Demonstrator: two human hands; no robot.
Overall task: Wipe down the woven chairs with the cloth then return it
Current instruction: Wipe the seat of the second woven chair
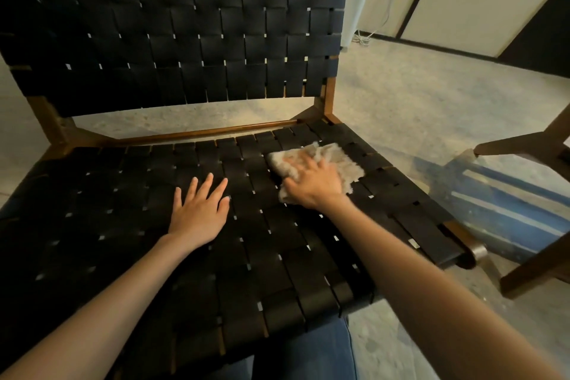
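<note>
1. Cloth lay rear-right on the woven chair seat, pressed under your right hand, whose fingers were spread.
2. Your left hand lay flat beside it, empty.
3. Striped rug covered the floor on the right.

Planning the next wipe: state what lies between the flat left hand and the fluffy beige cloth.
Head view: only bare black woven chair seat between left hand and cloth.

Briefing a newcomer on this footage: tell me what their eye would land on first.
The black woven chair fills most of the view, tall back above, seat below. On the seat's right rear, the right hand presses a pale fluffy cloth flat, while the left hand rests open mid-seat.
</note>
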